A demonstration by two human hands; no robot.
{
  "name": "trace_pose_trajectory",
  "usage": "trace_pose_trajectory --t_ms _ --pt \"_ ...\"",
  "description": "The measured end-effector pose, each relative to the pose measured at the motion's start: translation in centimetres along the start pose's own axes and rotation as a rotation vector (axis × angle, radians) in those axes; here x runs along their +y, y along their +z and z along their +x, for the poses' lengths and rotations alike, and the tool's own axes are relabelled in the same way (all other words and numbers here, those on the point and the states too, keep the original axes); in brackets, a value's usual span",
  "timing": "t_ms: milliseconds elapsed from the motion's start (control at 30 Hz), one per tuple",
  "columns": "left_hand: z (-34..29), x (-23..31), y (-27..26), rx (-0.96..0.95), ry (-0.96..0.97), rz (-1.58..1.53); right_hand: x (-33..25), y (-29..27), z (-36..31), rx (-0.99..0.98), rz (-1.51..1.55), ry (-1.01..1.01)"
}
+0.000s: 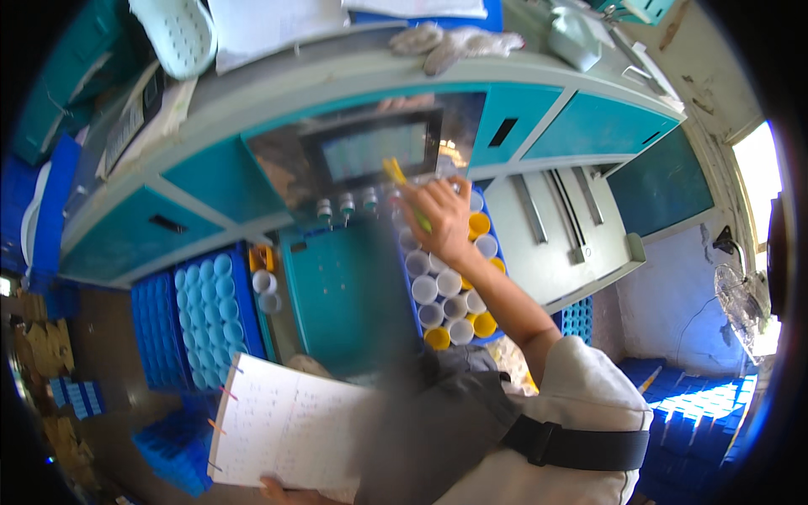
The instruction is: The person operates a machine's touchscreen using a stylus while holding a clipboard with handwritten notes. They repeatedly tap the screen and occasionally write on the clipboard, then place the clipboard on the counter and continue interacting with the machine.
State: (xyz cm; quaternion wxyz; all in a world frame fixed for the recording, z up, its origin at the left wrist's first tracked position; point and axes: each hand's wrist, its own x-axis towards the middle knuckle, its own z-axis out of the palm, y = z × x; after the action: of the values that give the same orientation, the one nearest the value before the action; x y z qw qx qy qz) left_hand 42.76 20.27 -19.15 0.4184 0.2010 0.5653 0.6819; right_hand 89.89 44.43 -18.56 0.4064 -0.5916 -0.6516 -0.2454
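My right hand [442, 215] is raised in front of the control panel screen [374, 151], its fingers closed around a slim yellow and green pen [394, 171]. The pen's yellow end points toward the screen. Low in the view, my left hand [290, 495] grips the bottom edge of a white notebook [286, 421] with handwritten rows and small coloured marks along its left side. Most of that hand is hidden or cut off by the frame. A dark blurred shape covers the notebook's right part.
Below my right forearm stands a blue crate [497, 244] of white and yellow cups. Light-blue cup trays [206, 311] are at the left. Several small nozzles [347, 204] hang under the panel. Grey gloves [454, 44] lie on the counter [320, 63]. A fan [736, 307] stands right.
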Motion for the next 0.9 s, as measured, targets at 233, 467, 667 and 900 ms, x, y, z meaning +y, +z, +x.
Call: trace_pose_trajectory --t_ms 233,467,667,900 --pt "0.5 0.1 0.4 -0.031 0.019 0.025 -0.3 -0.2 0.1 0.011 0.020 0.022" --pt "0.2 0.5 -0.5 -0.031 0.039 0.054 -0.7 0.9 0.8 0.000 0.076 -0.063" --pt "0.0 1.1 -0.7 -0.041 0.041 0.068 -2.1 2.2 1.8 0.011 0.136 -0.123" --pt "-0.2 1.2 -1.1 -0.078 0.033 0.103 -0.7 1.1 1.0 0.085 0.071 -0.056"
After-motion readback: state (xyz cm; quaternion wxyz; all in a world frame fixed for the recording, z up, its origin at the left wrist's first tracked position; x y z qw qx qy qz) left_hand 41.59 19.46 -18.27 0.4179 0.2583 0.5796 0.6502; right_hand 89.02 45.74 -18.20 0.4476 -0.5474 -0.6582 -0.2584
